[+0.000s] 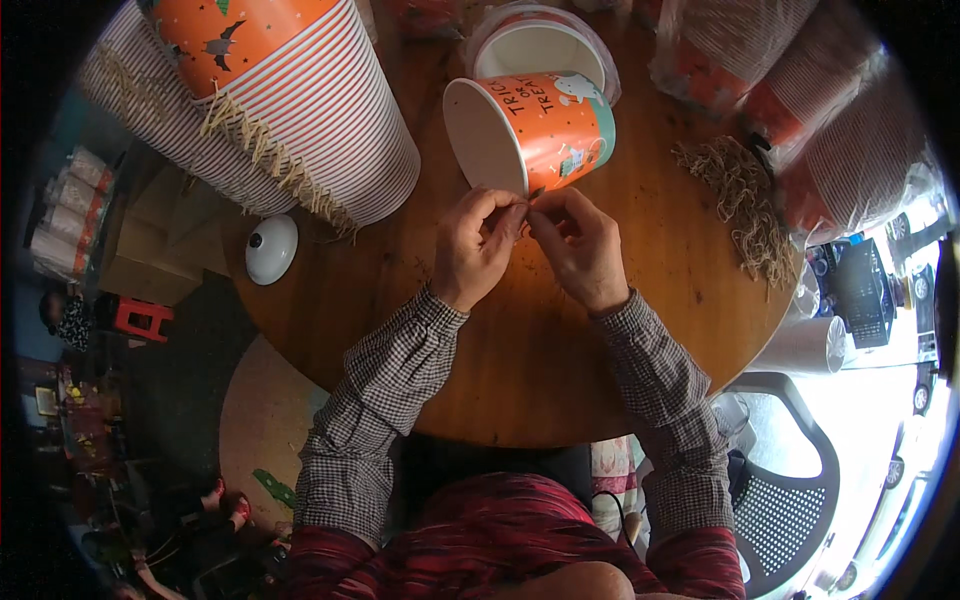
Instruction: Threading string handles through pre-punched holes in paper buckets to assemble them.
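An orange paper bucket [562,122] with a green base lies on its side on the round wooden table [490,390], its open mouth facing left. At the near edge of its rim my left hand [474,248] and my right hand [582,252] meet, fingertips pinched together. What sits between the fingers is too small and hidden to make out. To the right lies a loose pile of tan twine [738,205]. At the left leans a tall stack of nested orange buckets [320,110], with short twine pieces [275,165] along its rims.
A white pot lid [272,250] lies by the table's left edge. Behind the bucket is a plastic-wrapped white container [545,50]. Bagged bucket stacks [850,130] fill the far right. A grey chair [795,490] stands at the right, and a red stool [142,318] at the left.
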### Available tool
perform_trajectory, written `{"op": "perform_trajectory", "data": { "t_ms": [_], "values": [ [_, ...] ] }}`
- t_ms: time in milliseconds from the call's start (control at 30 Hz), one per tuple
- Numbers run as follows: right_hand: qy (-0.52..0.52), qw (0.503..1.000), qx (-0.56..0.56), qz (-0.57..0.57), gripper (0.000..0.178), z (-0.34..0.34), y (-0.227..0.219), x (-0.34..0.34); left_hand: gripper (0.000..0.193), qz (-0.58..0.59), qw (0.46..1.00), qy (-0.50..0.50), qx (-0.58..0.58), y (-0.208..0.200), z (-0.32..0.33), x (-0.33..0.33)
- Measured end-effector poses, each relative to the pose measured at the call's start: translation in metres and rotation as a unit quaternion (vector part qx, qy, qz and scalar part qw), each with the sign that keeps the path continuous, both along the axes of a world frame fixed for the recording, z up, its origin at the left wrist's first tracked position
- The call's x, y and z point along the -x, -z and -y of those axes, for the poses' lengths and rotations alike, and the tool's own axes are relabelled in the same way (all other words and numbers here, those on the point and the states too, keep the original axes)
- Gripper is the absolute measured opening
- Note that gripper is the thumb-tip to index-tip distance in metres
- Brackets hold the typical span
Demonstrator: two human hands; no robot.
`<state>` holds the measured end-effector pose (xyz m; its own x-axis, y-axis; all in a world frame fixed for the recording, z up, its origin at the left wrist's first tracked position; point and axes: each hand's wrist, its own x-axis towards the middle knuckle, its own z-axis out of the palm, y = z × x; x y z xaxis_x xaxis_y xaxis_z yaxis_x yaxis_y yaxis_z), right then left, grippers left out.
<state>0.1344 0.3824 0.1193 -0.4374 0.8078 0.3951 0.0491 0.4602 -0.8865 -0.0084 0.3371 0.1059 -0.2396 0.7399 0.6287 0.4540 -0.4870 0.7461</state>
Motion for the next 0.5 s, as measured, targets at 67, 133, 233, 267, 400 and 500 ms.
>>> {"op": "perform_trajectory", "data": {
  "t_ms": [67, 133, 233, 267, 400, 500],
  "values": [
    [-0.003, 1.0, 0.013, -0.006, 0.012, -0.002, 0.002, -0.0006, 0.005, 0.02, 0.999, 0.029, 0.012, 0.0007, 0.0003, 0.0016],
    [-0.024, 0.997, 0.063, -0.03, 0.011, -0.004, 0.0031, -0.0014, 0.006, 0.066, 0.996, 0.049, 0.046, 0.0012, 0.0016, 0.0012],
    [-0.019, 0.997, 0.075, -0.016, 0.01, -0.0065, 0.0024, -0.0038, 0.007, 0.114, 0.987, 0.071, 0.094, -0.0018, 0.0017, -0.0005],
    [-0.019, 0.997, 0.075, -0.016, 0.01, -0.0065, 0.0024, -0.0032, 0.007, 0.116, 0.985, 0.068, 0.108, -0.0028, 0.0022, 0.0],
    [-0.017, 0.997, 0.074, -0.028, 0.01, -0.0061, 0.0031, -0.0021, 0.006, 0.109, 0.987, 0.058, 0.105, 0.0034, -0.0004, 0.0022],
    [-0.009, 0.999, 0.05, -0.009, 0.012, -0.0031, -0.0016, -0.0023, 0.005, 0.094, 0.991, 0.04, 0.091, 0.0027, -0.0002, 0.0016]
  ]
}}
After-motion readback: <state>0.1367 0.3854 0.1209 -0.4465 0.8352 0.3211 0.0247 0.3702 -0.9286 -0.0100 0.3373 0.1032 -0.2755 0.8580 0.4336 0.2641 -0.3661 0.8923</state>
